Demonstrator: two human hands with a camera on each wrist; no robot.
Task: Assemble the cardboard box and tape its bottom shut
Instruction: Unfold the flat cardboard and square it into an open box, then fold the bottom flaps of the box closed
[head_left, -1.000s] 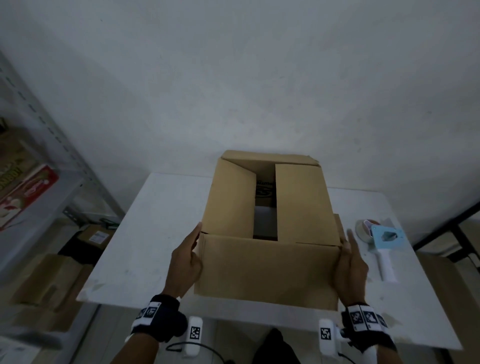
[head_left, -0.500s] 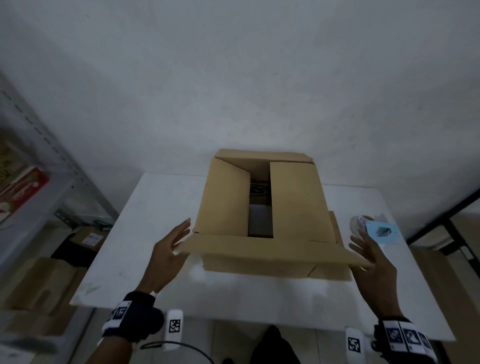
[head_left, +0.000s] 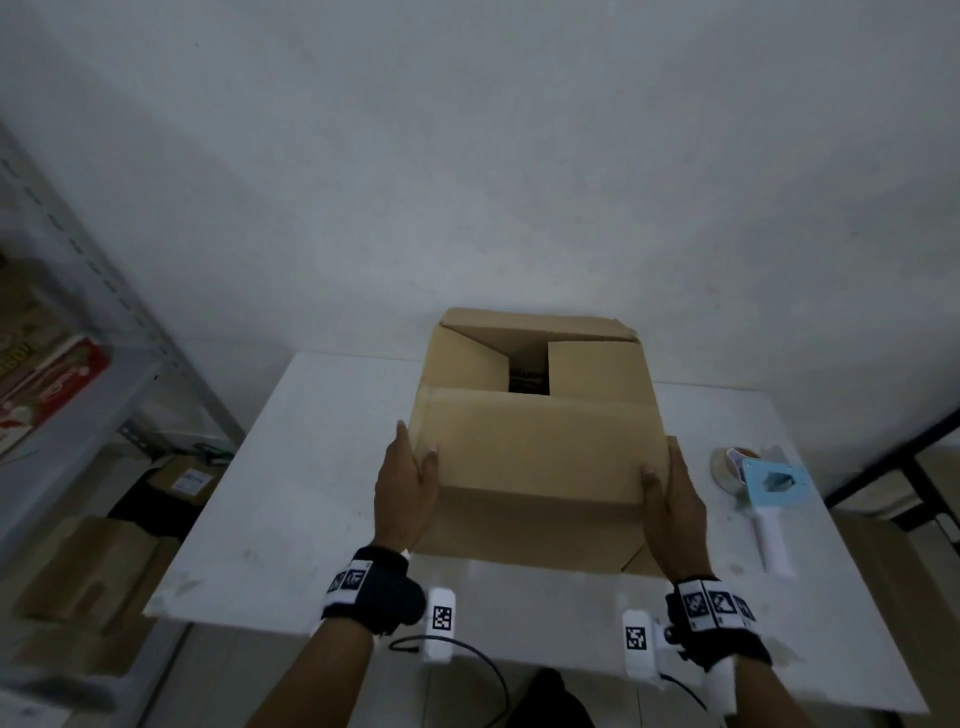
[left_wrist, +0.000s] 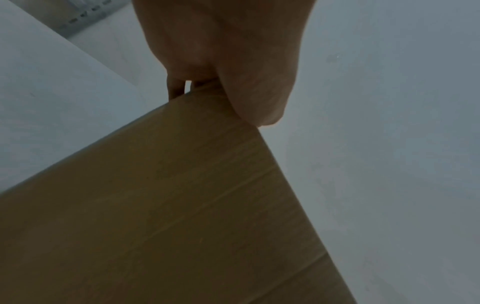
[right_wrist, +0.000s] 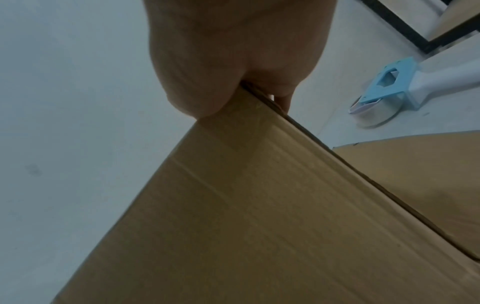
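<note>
A plain brown cardboard box (head_left: 535, 457) stands on the white table (head_left: 291, 509), its open end turned up. The two side flaps are folded inward with a dark gap between them; the far flap lies partly folded over at the back. The near long flap (head_left: 535, 447) is raised and tilted over the opening, covering its front part. To the right of the box, apart from it, a tape dispenser (head_left: 756, 488) with a light blue plate and white handle lies on the table.
</note>
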